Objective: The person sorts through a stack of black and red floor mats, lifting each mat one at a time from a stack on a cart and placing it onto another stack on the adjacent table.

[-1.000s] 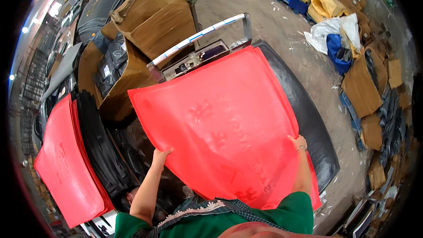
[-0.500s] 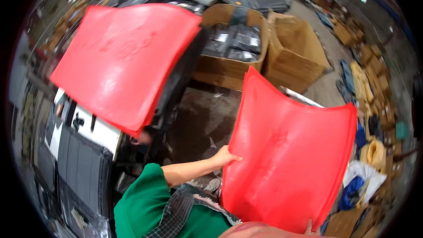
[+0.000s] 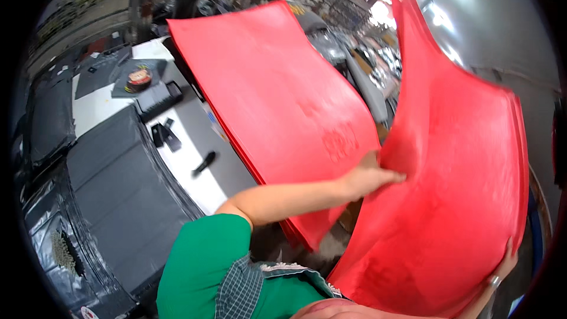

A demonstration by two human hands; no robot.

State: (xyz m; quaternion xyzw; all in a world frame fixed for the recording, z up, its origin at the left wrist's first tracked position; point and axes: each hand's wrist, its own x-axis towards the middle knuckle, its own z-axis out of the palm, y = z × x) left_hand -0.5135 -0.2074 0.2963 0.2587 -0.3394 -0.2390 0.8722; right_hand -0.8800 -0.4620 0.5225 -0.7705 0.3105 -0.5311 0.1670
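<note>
A stack of large, flexible red sheets [image 3: 460, 189] is held up between my two hands on the right, bowed and tilted. My left hand [image 3: 373, 178] grips its left edge, thumb on the near face and fingers behind. At the lower right edge my right hand [image 3: 507, 261] is closed on the same sheets, its fingers partly hidden behind them. Another pile of red sheets [image 3: 277, 94] with an embossed mark lies across the table, just beyond my left forearm.
On the white table [image 3: 195, 168] are a black-handled tool [image 3: 204, 164], small black pieces [image 3: 166, 134] and a round tin-like item [image 3: 139, 79]. Dark grey padded panels [image 3: 127, 201] are stacked at the left. Wrapped bundles lie behind the red pile.
The held red sheets have been raised and tilted upward, both hands still on them. My view has swung left, bringing the table and its red pile closer to the middle.
</note>
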